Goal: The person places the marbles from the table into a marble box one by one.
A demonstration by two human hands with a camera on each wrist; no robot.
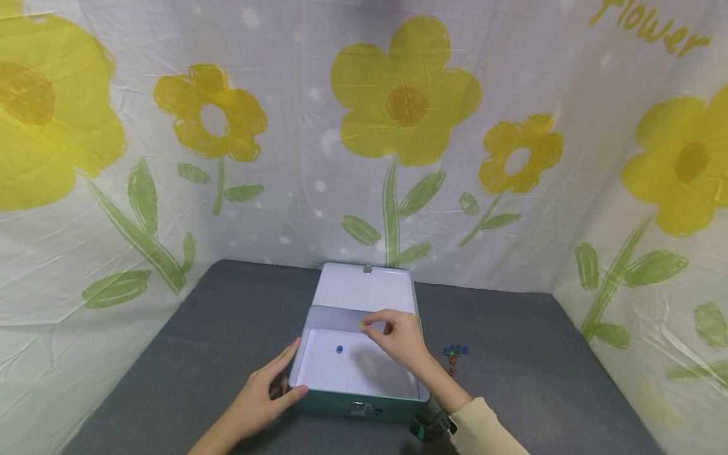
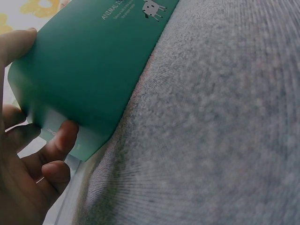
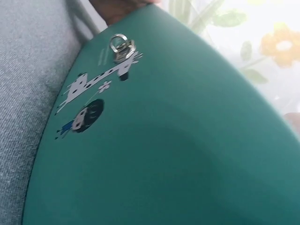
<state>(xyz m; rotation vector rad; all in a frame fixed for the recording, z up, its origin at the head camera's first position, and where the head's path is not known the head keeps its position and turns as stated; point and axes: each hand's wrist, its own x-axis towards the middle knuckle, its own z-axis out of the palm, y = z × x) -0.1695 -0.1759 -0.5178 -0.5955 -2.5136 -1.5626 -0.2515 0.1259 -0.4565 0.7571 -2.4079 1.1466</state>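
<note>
A green tin box [image 1: 392,409] with a white inside stands at the middle of the table, its lid [image 1: 364,287] tipped back. My left hand [image 1: 264,392] grips the box's front left corner, thumb over the front rim and fingers along the left side. In the left wrist view, fingertips [image 2: 68,133] press against the box's side. Over the box, my right hand [image 1: 398,338] pinches a tiny yellow-green piece [image 1: 362,325] between thumb and forefinger. One small blue bead [image 1: 339,349] lies on the box floor. The right wrist view shows the box front with a metal latch [image 3: 123,48].
Several small beads [image 1: 457,349], blue, green and reddish, lie on the grey table [image 1: 512,392] right of the box. A dark band with a device [image 1: 432,426] is on the right wrist. A white curtain [image 1: 296,126] with yellow flowers surrounds the table.
</note>
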